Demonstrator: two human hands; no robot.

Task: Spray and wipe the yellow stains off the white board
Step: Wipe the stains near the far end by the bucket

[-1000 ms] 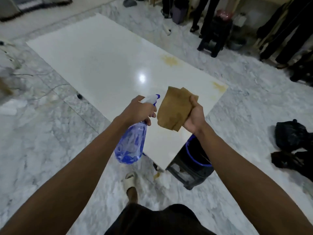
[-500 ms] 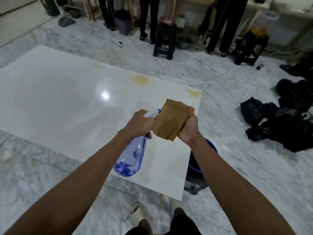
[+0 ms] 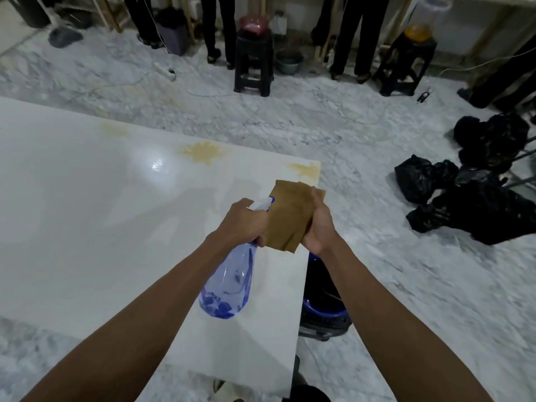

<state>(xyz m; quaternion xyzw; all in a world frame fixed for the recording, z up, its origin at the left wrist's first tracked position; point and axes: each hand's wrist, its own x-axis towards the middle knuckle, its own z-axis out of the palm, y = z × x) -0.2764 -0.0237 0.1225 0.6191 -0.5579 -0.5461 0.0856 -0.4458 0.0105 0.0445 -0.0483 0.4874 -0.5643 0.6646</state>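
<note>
The glossy white board [image 3: 87, 216] lies low over the marble floor and fills the left half of the view. Yellow stains mark its far edge: one large stain [image 3: 204, 152], one at the far right corner [image 3: 304, 169], and a faint one [image 3: 114, 129] further left. My left hand [image 3: 243, 221] grips the neck of a blue spray bottle [image 3: 229, 285], white nozzle pointing away. My right hand [image 3: 317, 224] holds a folded brown cloth [image 3: 290, 216] beside the nozzle, above the board's right edge.
A dark bucket with a blue rim [image 3: 324, 311] stands under the board's right edge. Black plastic bags [image 3: 470, 181] lie on the floor to the right. Black stools [image 3: 253, 62] and several standing people's legs [image 3: 351, 36] line the far side. Cables cross the floor.
My view has swung right and moved closer to the board's right end. Both hands have drawn together, the cloth now touching the bottle's nozzle.
</note>
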